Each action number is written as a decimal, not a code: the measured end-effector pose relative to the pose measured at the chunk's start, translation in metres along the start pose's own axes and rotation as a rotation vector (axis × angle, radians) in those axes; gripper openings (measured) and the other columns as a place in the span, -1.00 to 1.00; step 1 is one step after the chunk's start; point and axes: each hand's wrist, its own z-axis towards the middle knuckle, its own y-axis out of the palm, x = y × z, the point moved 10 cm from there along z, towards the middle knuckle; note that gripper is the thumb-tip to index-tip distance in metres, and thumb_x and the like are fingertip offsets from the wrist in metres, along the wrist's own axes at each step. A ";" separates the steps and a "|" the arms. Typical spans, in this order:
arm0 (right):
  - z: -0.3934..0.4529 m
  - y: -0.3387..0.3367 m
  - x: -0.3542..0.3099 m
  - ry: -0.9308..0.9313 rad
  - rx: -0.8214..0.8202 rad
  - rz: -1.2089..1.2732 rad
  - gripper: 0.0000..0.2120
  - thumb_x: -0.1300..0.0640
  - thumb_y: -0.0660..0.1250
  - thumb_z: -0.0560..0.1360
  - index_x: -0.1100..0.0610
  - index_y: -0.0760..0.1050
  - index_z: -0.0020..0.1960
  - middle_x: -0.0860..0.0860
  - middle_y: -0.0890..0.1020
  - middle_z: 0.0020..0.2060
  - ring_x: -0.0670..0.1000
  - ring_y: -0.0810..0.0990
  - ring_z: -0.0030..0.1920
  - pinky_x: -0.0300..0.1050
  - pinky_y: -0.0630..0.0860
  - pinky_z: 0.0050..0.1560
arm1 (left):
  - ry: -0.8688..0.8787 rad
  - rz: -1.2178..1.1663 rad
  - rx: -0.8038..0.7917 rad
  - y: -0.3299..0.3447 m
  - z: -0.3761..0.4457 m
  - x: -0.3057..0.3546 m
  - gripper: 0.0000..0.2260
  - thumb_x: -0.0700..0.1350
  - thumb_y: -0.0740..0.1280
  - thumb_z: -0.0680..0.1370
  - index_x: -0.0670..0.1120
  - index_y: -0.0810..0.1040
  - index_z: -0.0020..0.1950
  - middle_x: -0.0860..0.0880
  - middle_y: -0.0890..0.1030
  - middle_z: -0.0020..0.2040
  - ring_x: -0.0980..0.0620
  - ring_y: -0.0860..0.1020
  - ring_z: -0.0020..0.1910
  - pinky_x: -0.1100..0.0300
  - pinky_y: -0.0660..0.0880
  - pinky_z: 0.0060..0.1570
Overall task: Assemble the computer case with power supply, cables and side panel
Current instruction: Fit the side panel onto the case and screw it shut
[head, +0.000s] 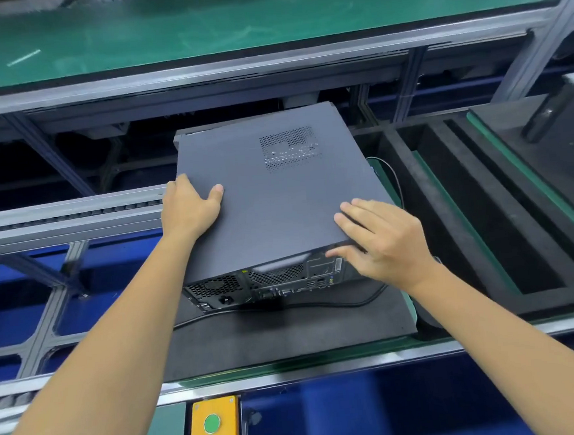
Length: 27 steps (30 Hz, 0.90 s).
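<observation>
A dark grey computer case (273,284) lies flat on a black foam pad (271,338), its rear ports facing me. The side panel (270,201) covers its top and has a perforated vent (289,148) near the far right. My left hand (188,208) holds the case's left edge, thumb on top of the panel, fingers hidden down the side. My right hand (384,244) is at the near right corner, fingers spread on the panel and thumb against its rear edge. A black cable (286,308) runs along the pad under the case's rear.
A black foam tray (466,203) with long slots lies right of the case. Aluminium conveyor rails (65,214) run to the left, with a green belt (195,29) beyond. A yellow box with a green button (213,424) sits at the near edge.
</observation>
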 end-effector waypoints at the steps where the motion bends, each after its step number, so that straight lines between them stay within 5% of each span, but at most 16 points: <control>1: -0.004 0.002 -0.002 0.006 -0.002 -0.005 -0.53 -0.16 0.56 0.39 0.28 0.70 -0.06 0.16 0.72 -0.07 0.17 0.72 -0.06 0.03 0.67 -0.11 | 0.005 0.013 -0.004 0.001 -0.001 0.001 -0.51 0.15 0.30 0.51 -0.16 0.39 0.27 -0.15 0.42 0.24 -0.18 0.41 0.25 -0.06 0.39 0.16; 8: -0.023 0.003 -0.013 0.001 0.052 -0.077 -0.59 -0.11 0.44 0.50 0.28 0.70 -0.06 0.15 0.72 -0.06 0.17 0.72 -0.04 0.01 0.67 -0.07 | 0.062 0.060 -0.020 0.004 -0.003 0.006 -0.57 0.14 0.29 0.52 -0.16 0.39 0.21 -0.11 0.41 0.18 -0.16 0.41 0.21 0.01 0.34 0.03; 16: -0.026 0.006 -0.014 0.007 0.056 -0.071 -0.60 -0.09 0.42 0.50 0.29 0.70 -0.07 0.16 0.72 -0.06 0.19 0.72 -0.04 0.04 0.67 -0.05 | 0.148 0.208 -0.001 0.008 -0.006 0.022 -0.55 0.17 0.24 0.53 -0.22 0.41 0.11 -0.19 0.38 0.14 -0.20 0.34 0.19 -0.09 0.32 0.24; 27: -0.028 0.005 -0.022 -0.014 0.066 -0.088 -0.63 -0.03 0.39 0.52 0.32 0.69 -0.07 0.19 0.72 -0.07 0.20 0.73 -0.06 0.06 0.68 -0.06 | 0.163 0.254 -0.087 0.014 -0.010 0.025 -0.41 0.22 0.21 0.54 -0.25 0.36 0.31 -0.30 0.27 0.39 -0.26 0.21 0.41 -0.10 0.19 0.39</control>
